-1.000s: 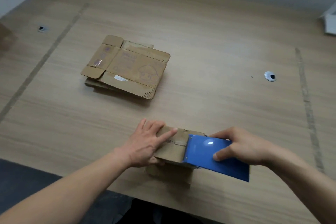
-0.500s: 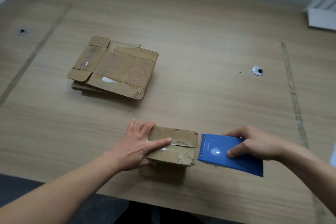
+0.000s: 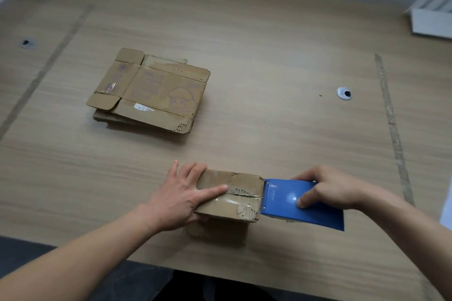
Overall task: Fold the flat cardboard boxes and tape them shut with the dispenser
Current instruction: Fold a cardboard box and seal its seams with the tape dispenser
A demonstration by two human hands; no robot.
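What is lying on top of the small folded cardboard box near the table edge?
On the small brown folded cardboard box: the left hand resting flat, and shiny clear tape along the flap seam. The box's inside is closed, not visible.

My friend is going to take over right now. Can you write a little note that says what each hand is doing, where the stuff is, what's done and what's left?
Left hand: flat on the folded box, fingers straight, pressing it down at the near table edge.
Right hand: grips the blue tape dispenser, which sits at the box's right end.
Done: box folded up; shiny tape lies along its top seam.
Left: finish and cut this strip, then fold and tape the flat boxes stacked farther back on the table.
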